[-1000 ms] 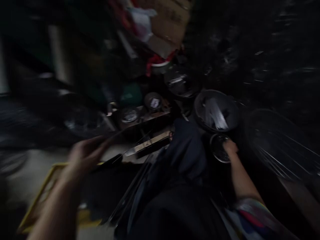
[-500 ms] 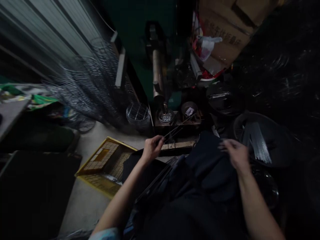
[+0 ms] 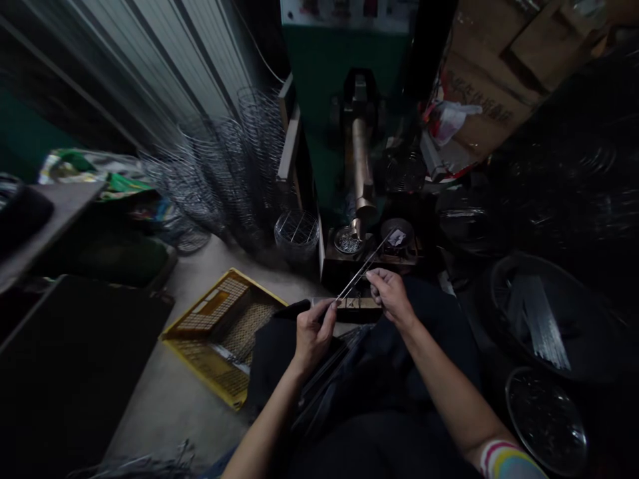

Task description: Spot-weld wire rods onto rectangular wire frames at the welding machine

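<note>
Thin metal wires (image 3: 355, 278) slant up and away from my left hand (image 3: 314, 334), whose thumb and fingers are closed on their near end. My right hand (image 3: 393, 297) is pinched right beside the wires, its fingertips at about their middle. Whatever lies in that pinch is too small to make out. Beyond the hands stands a green machine with a copper-coloured arm (image 3: 362, 166) pointing down. Under its tip is a small dish (image 3: 348, 241) of shiny bits. To its right sits a round dark dish (image 3: 399, 233) with a pale scrap in it.
A yellow plastic crate (image 3: 200, 362) lies on the floor to the left. Stacked wire baskets (image 3: 214, 159) lean against the corrugated wall. On the right are a dark basin holding flat metal strips (image 3: 544, 326) and a round glossy tray (image 3: 546, 420). Cardboard boxes (image 3: 479, 100) stand behind.
My right hand has come in from the right side to the wires. My left hand still grips them and sits slightly lower. The whole view has shifted.
</note>
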Demonstrator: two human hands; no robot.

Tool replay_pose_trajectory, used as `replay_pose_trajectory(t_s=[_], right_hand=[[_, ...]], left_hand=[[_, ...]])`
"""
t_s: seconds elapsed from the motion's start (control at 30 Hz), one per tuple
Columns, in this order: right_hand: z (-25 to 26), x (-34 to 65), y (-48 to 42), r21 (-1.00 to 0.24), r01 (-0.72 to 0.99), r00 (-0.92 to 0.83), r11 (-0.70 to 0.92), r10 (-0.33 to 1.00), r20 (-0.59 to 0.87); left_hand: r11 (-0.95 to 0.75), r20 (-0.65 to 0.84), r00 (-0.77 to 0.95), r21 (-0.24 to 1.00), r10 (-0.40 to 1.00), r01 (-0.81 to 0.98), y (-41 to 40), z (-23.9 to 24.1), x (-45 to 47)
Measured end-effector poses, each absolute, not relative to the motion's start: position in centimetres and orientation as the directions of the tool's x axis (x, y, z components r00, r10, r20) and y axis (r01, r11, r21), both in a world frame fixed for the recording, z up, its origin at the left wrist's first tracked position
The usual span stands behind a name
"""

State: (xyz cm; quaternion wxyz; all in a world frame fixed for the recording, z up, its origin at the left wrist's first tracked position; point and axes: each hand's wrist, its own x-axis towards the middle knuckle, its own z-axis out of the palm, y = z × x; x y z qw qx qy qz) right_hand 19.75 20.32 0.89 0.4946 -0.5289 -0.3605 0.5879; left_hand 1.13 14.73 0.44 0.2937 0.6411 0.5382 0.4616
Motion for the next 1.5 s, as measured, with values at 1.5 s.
replay_pose_trajectory(t_s=[1.5], right_hand=[[2.0,19.0,26.5,-0.944,-0.281,0.031,-0.176,0.981,-0.193]], left_hand=[[-0.215,0.253,-0.058,0.905,0.966,0.367,20.1,-0.1,1.5]])
